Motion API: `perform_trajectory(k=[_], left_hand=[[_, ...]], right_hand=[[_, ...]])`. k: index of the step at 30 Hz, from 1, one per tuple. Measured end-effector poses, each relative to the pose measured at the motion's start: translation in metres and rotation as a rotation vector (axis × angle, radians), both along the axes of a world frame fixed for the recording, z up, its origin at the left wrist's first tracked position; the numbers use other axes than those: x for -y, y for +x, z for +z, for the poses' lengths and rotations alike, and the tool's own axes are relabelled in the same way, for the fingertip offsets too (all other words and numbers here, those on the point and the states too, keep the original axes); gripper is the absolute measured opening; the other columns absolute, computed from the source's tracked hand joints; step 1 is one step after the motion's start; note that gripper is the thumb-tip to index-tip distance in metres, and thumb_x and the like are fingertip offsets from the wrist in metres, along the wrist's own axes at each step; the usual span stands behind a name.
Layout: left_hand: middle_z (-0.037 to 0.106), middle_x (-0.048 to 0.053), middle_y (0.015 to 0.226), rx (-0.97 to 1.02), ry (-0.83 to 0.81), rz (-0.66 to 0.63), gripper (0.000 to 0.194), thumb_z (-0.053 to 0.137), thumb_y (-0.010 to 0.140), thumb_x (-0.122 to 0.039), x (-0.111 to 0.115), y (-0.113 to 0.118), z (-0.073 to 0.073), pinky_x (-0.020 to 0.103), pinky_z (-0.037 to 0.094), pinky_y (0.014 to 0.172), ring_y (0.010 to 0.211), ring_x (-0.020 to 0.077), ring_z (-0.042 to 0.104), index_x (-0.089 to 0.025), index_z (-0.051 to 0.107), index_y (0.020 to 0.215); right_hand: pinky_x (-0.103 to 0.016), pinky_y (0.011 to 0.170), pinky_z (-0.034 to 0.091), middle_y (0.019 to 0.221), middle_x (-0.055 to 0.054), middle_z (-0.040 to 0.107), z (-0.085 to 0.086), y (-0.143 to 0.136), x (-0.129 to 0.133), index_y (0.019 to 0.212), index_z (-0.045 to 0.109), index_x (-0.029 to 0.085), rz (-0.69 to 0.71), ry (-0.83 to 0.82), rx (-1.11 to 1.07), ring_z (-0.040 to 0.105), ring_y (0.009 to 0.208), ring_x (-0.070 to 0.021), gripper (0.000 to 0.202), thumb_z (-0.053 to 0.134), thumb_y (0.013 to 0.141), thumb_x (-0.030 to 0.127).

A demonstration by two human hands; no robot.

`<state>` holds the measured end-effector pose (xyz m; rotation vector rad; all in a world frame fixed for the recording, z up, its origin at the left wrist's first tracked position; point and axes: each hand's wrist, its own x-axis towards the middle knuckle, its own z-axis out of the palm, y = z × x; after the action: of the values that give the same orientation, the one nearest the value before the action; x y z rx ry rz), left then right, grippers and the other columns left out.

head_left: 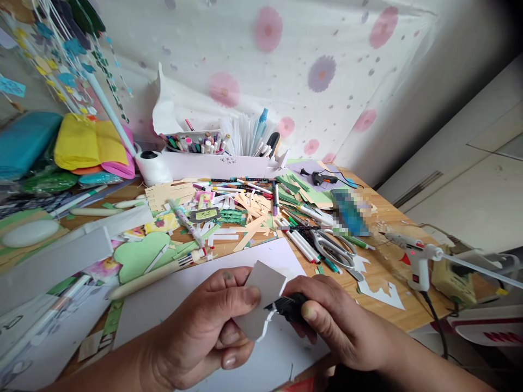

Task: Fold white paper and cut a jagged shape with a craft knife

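floral sheeting point(241, 43) covers the wall behind a wooden table point(382, 204); clock positions are read from the two hands. the right table edge runs from 1 to 3 o'clock. a white board point(281, 253) lies beneath the hands, its bare surface providing working room below them; markers point(297, 245) and scissors point(341, 260) border it from 12 to 2 o'clock. a green paper cutout point(141, 253) sits at 10 o'clock, a glue gun point(420, 258) at 2 o'clock.

left hand point(223, 318): thumb and fingers pinch a small white card point(265, 283), suspended over the board. right hand point(327, 316): fingers closed around a black tool point(291, 307), its tip at the card's right edge, where a narrow white strip curls.

marking: handwriting on the white box point(188, 166) at 11 o'clock, too small to read.
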<state>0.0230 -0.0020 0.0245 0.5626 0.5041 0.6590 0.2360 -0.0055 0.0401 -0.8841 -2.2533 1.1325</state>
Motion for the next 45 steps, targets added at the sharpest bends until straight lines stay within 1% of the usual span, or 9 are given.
perform_trajectory(k=[5,11,18,23,30,36,38,42,45], left_hand=[[0.031,-0.01,0.043,0.054,0.011,-0.008,0.018,0.068,0.077,-0.035,-0.001,-0.001,0.0,0.011,0.028,0.034,0.035,0.0018,0.017,-0.018,0.064,0.077],[0.03,-0.009,0.047,0.051,0.034,-0.011,0.014,0.066,0.079,-0.032,0.001,-0.001,-0.002,0.011,0.029,0.034,0.036,0.002,0.017,-0.018,0.066,0.081],[0.03,-0.01,0.044,0.091,0.04,-0.016,0.015,0.066,0.08,-0.032,0.002,-0.001,-0.003,0.01,0.03,0.035,0.035,0.0014,0.017,-0.017,0.066,0.081],[0.036,-0.008,0.051,0.07,0.021,0.026,0.015,0.067,0.079,-0.031,0.001,0.001,-0.001,0.01,0.031,0.035,0.035,0.0002,0.021,-0.016,0.065,0.079],[0.038,-0.007,0.054,0.012,0.041,0.077,0.015,0.069,0.077,-0.031,0.002,0.002,0.002,0.01,0.029,0.035,0.037,0.0005,0.024,-0.017,0.064,0.078],[0.039,-0.007,0.047,0.011,0.096,0.1,0.019,0.069,0.077,-0.034,0.002,0.005,0.004,0.013,0.035,0.035,0.035,0.0023,0.027,-0.016,0.065,0.076],[0.04,-0.008,0.045,-0.01,0.121,0.121,0.018,0.068,0.078,-0.034,0.001,0.007,0.005,0.015,0.039,0.037,0.035,0.0031,0.027,-0.017,0.065,0.076],[0.049,-0.006,0.052,-0.078,0.094,0.227,0.017,0.069,0.076,-0.032,-0.001,0.008,0.005,0.016,0.042,0.038,0.036,0.0023,0.027,-0.016,0.062,0.072],[0.045,-0.007,0.044,-0.088,0.083,0.247,0.019,0.068,0.076,-0.033,-0.003,0.008,0.004,0.02,0.046,0.042,0.036,0.004,0.033,-0.017,0.061,0.07]], right_hand=[[-0.02,0.057,0.04,0.068,-0.002,0.057,-0.001,0.0,-0.001,0.099,0.053,0.015,0.0,-0.045,-0.01,0.051,0.059,-0.0107,0.039,0.026,0.098,0.044],[-0.019,0.054,0.039,0.065,0.0,0.054,0.001,-0.004,0.0,0.087,0.051,0.018,0.009,-0.053,-0.027,0.049,0.057,-0.0104,0.036,0.027,0.098,0.043],[-0.019,0.053,0.039,0.065,-0.001,0.054,-0.001,0.0,0.0,0.091,0.051,0.017,0.025,-0.112,-0.038,0.049,0.055,-0.0101,0.036,0.027,0.098,0.043],[-0.02,0.053,0.039,0.064,-0.001,0.053,0.002,-0.004,0.0,0.084,0.05,0.017,0.021,-0.116,-0.047,0.049,0.056,-0.0104,0.038,0.027,0.098,0.044],[-0.017,0.041,0.035,0.065,0.0,0.05,-0.005,0.0,0.002,0.088,0.048,0.016,0.034,-0.391,-0.108,0.044,0.046,-0.0077,0.042,0.027,0.096,0.051],[-0.016,0.04,0.033,0.064,0.0,0.05,-0.008,0.001,0.001,0.089,0.046,0.015,0.049,-0.435,-0.138,0.041,0.044,-0.0064,0.042,0.025,0.097,0.05],[-0.018,0.044,0.037,0.065,-0.001,0.051,-0.005,0.001,-0.002,0.092,0.048,0.015,0.035,-0.299,-0.091,0.045,0.047,-0.0084,0.041,0.024,0.097,0.048],[-0.026,0.058,0.042,0.074,-0.007,0.061,0.004,0.004,-0.006,0.101,0.052,0.015,-0.06,0.319,0.122,0.055,0.062,-0.0158,0.045,0.022,0.098,0.047],[-0.028,0.057,0.041,0.074,-0.008,0.063,0.009,0.007,-0.007,0.106,0.052,0.016,-0.083,0.61,0.164,0.057,0.061,-0.0176,0.044,0.021,0.098,0.046]])
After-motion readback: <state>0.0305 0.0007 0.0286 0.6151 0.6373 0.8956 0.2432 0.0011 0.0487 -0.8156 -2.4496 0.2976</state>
